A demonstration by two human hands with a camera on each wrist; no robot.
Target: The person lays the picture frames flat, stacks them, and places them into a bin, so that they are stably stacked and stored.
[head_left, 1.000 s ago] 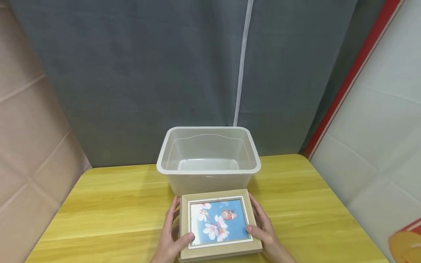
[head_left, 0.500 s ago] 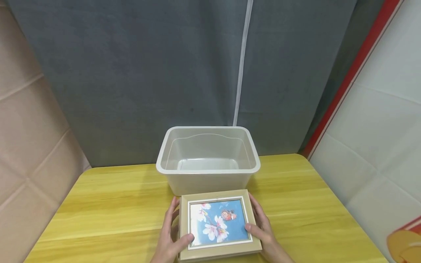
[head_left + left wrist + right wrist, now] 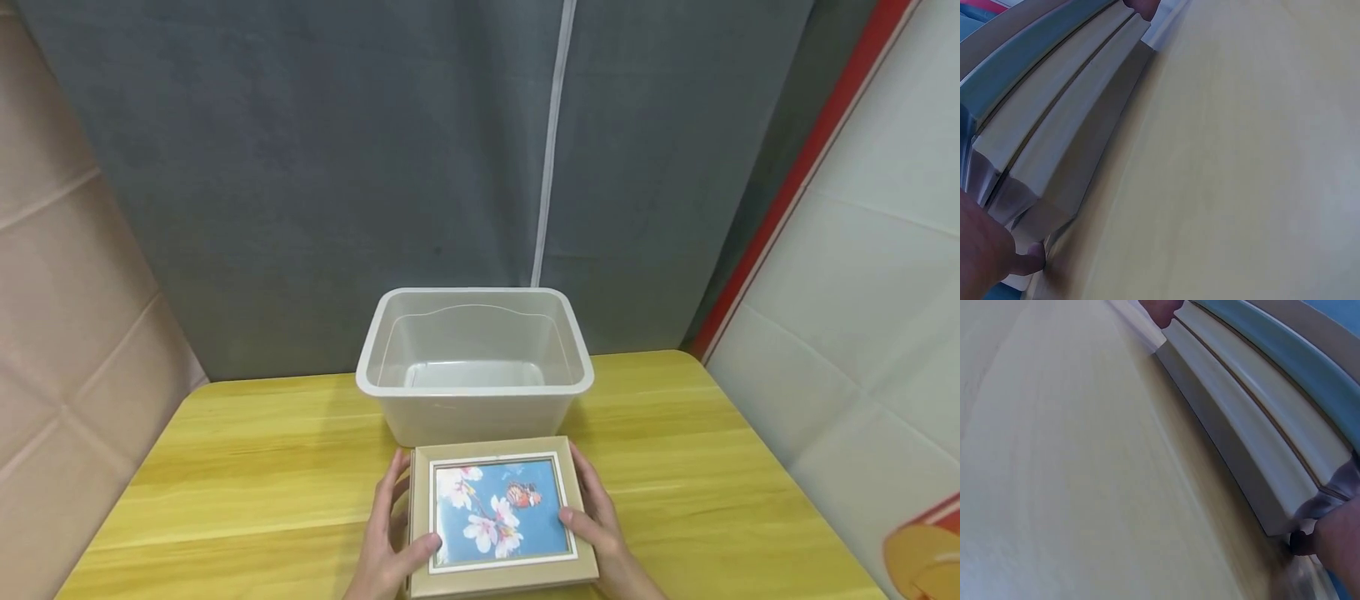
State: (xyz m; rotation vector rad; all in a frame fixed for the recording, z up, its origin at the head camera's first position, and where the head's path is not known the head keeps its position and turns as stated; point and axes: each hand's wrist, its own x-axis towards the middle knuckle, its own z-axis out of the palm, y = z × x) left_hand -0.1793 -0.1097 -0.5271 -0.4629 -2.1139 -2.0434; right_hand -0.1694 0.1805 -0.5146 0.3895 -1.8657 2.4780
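A picture frame point(image 3: 504, 513) with a wide beige border and a white inner edge lies picture side up near the table's front. Its picture shows pink-white blossoms and an orange butterfly on blue. Layered edges point(image 3: 1063, 103) in the left wrist view suggest frames stacked together, and the right wrist view has similar edges point(image 3: 1235, 412). My left hand point(image 3: 386, 542) grips the left side, thumb on the face and fingers along the edge. On the opposite side my right hand point(image 3: 606, 533) holds on likewise. Some fingertips are hidden behind the sides.
Just behind the frame stands a deep off-white plastic bin point(image 3: 480, 417) with nothing visible inside. The yellow wood-grain table point(image 3: 247, 483) reaches a dark grey curtain point(image 3: 337, 208) at the back. Fabric panels point(image 3: 862, 333) flank both sides.
The far edge of the picture frame has dropped slightly toward me, so the frame appears a little more level in the head view. Both hands have kept their hold and barely moved.
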